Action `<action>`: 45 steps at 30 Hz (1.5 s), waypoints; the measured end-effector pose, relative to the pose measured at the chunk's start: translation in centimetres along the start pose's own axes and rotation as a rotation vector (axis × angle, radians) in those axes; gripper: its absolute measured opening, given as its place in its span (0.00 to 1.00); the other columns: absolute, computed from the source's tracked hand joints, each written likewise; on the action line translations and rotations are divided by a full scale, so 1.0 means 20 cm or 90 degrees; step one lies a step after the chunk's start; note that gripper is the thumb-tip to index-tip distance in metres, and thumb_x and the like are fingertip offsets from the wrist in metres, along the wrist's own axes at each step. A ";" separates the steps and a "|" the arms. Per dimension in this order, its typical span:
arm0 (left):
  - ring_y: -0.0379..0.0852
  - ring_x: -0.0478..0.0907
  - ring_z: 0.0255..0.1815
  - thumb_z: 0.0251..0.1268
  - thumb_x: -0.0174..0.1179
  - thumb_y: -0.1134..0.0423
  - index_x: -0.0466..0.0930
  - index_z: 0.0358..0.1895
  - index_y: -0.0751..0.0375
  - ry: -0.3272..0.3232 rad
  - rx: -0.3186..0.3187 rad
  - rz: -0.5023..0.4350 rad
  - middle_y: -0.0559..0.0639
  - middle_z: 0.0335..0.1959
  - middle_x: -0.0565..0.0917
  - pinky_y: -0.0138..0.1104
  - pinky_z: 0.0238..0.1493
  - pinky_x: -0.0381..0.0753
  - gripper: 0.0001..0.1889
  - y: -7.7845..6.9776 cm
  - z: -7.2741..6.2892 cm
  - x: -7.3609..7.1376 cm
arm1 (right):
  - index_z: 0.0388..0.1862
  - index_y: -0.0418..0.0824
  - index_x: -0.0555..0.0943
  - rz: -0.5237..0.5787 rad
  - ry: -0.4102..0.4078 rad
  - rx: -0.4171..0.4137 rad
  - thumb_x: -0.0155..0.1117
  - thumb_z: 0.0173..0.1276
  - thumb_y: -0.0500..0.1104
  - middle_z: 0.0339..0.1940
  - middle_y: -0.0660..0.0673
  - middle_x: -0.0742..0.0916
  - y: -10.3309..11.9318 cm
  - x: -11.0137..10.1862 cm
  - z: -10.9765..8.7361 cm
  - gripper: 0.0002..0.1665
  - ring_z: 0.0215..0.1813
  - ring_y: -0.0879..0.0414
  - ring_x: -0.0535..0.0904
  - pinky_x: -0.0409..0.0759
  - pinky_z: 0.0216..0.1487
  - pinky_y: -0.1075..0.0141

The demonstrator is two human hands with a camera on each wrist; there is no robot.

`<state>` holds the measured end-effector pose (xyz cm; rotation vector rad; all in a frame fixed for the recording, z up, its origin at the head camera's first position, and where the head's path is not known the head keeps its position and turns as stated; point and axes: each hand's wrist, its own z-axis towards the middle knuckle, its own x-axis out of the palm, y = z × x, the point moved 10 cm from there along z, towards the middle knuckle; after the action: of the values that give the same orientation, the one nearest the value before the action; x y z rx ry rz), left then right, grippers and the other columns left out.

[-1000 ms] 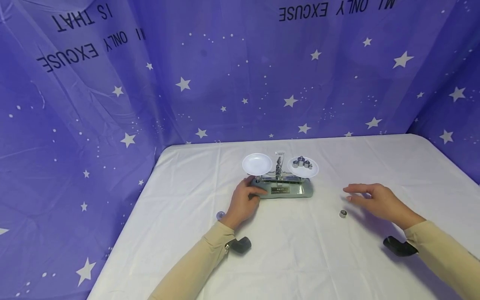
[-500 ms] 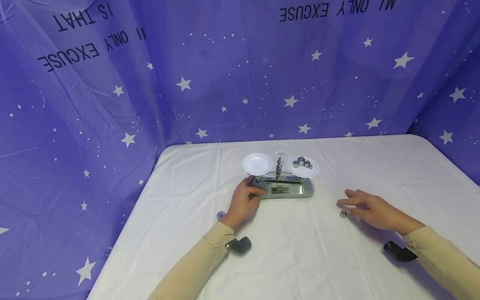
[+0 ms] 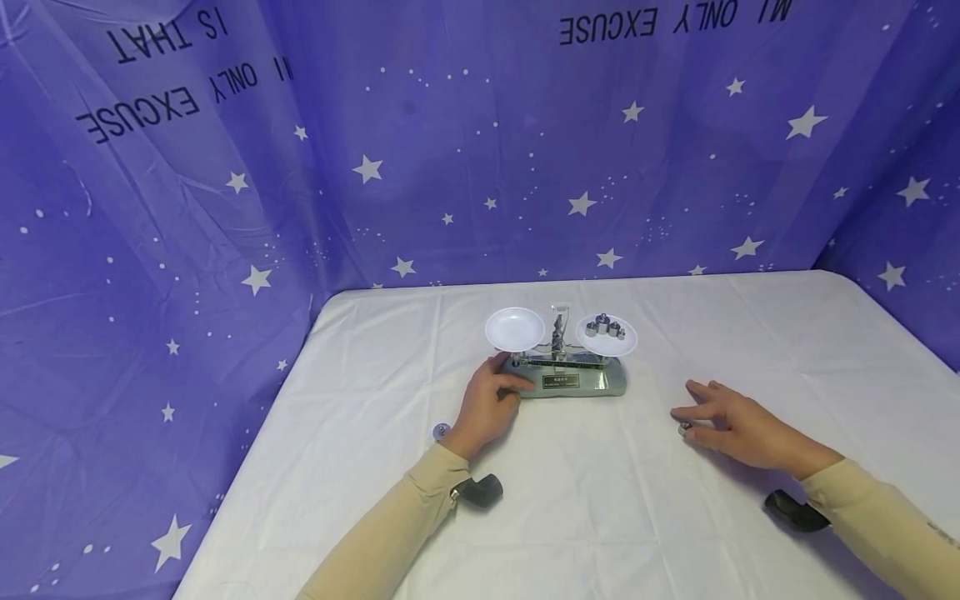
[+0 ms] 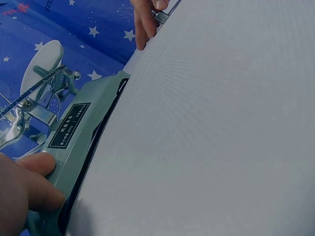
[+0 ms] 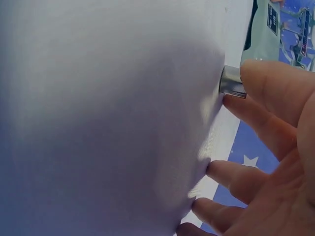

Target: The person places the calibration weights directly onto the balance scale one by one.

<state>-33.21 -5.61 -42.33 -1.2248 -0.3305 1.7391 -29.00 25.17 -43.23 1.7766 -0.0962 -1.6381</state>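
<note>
The silvery cylindrical metal weight [image 5: 230,81] lay between thumb and forefinger of the right hand [image 3: 748,433], the nearer grip; whether pinched could not be told.

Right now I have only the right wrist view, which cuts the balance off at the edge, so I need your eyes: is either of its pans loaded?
Observer: Yes, in the head view a cluster of metal weights stands on the right pan.

Operator: Good. Where is the left hand?

Observer: It is at the left end of the balance base, with fingers on it.

Operator: Last thing: is anything lying loose on the table over on that side?

Observer: Yes, a small round shiny piece lies beside the left cuff; I can't make out more from here.
</note>
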 end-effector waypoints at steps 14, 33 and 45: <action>0.69 0.74 0.69 0.49 0.53 0.77 0.91 0.35 0.67 -0.008 0.012 -0.007 0.73 0.66 0.76 0.56 0.72 0.72 0.16 -0.01 0.00 0.00 | 0.49 0.39 0.90 -0.008 -0.014 -0.010 0.72 0.63 0.41 0.67 0.20 0.76 0.04 0.00 0.00 0.15 0.70 0.13 0.62 0.64 0.62 0.22; 0.68 0.73 0.70 0.49 0.53 0.77 0.91 0.35 0.66 0.003 -0.010 -0.010 0.72 0.67 0.76 0.56 0.73 0.71 0.17 0.00 0.00 0.00 | 0.46 0.38 0.90 -0.065 -0.040 -0.040 0.71 0.62 0.38 0.60 0.27 0.84 0.12 0.00 0.02 0.13 0.65 0.19 0.73 0.71 0.61 0.27; 0.68 0.73 0.69 0.49 0.53 0.78 0.91 0.35 0.66 0.002 -0.005 -0.009 0.73 0.67 0.76 0.57 0.72 0.71 0.17 -0.01 0.00 0.00 | 0.44 0.40 0.91 -0.152 -0.096 -0.142 0.74 0.57 0.34 0.47 0.38 0.92 0.22 -0.01 0.01 0.14 0.53 0.30 0.86 0.74 0.55 0.26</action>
<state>-33.07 -5.57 -42.13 -1.2275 -0.3430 1.7259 -27.59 21.93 -40.73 1.5416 0.2298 -1.8706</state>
